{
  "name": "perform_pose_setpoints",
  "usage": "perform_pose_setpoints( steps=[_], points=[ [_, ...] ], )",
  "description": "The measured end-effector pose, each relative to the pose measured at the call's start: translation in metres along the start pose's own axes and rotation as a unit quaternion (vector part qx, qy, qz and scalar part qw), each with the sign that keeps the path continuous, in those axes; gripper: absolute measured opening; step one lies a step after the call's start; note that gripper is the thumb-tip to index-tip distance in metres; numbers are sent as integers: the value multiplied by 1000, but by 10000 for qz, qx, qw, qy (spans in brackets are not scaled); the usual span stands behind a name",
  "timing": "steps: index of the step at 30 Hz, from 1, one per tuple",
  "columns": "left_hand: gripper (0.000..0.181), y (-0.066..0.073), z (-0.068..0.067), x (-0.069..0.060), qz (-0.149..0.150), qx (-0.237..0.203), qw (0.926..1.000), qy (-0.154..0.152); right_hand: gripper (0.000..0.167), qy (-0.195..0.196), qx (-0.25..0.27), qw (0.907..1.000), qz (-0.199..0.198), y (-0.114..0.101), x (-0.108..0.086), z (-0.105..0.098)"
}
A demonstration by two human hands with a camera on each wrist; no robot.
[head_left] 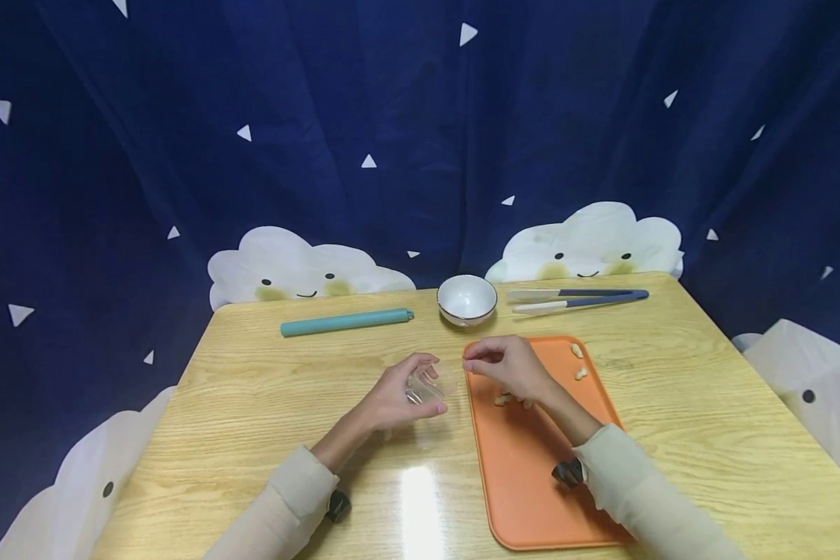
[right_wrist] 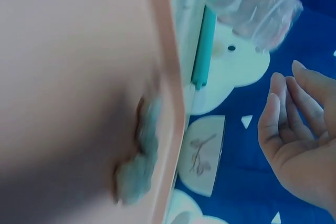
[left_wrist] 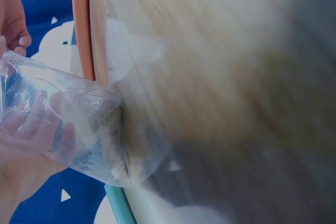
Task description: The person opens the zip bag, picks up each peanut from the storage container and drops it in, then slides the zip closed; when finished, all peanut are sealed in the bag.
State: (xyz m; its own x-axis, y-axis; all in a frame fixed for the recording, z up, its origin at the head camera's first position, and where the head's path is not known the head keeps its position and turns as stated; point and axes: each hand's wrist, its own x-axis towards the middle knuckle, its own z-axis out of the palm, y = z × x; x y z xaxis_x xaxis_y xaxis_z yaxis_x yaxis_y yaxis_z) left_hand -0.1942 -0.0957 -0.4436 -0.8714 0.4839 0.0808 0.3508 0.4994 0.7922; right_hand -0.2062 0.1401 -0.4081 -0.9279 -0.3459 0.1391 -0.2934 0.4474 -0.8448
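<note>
My left hand (head_left: 392, 398) holds a clear plastic bag (left_wrist: 89, 124), thumb on one side and fingers curled round the other. In the left wrist view, pale brown lumps gather at the bag's bottom; their kind is unclear. Above the left edge of an orange tray (head_left: 525, 502) is my right hand (head_left: 514, 365), its fingers loosely bent. The right wrist view shows nothing between that thumb and those fingers. Peanuts (head_left: 504, 400) lie on the tray below this palm, partly hidden, and blurred peanuts (right_wrist: 139, 166) show in the right wrist view. Two more peanuts (head_left: 580, 374) lie near the tray's far right corner.
Behind the tray stands a white bowl (head_left: 467, 299) with a dark rim. Tongs (head_left: 581, 299) with blue handles lie to its right, and a teal stick (head_left: 346, 321) to its left. A dark blue curtain (head_left: 420, 117) hangs behind the wooden table (head_left: 252, 404).
</note>
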Motion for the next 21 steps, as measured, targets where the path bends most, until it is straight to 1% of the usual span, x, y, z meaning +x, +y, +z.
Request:
perform_pose_setpoints(
  steps=[4,7,11,15,21],
  points=[
    [74,-1,0,0,24,-16,10000,15,20,-2,-162,9999,6,12,-4,-11],
    [74,-1,0,0,56,-54,10000,12,19,-42,-357,9993,48,23,-7,-19],
    [74,-1,0,0,77,-82,9999,7,17,-215,-602,9978,189,36,-10,-29],
    [74,-1,0,1,56,-44,10000,28,14,-448,-762,9954,371,45,-12,-37],
    [73,-1,0,0,-13,-17,10000,33,9,-764,-955,9899,719,54,-8,-39]
  ],
)
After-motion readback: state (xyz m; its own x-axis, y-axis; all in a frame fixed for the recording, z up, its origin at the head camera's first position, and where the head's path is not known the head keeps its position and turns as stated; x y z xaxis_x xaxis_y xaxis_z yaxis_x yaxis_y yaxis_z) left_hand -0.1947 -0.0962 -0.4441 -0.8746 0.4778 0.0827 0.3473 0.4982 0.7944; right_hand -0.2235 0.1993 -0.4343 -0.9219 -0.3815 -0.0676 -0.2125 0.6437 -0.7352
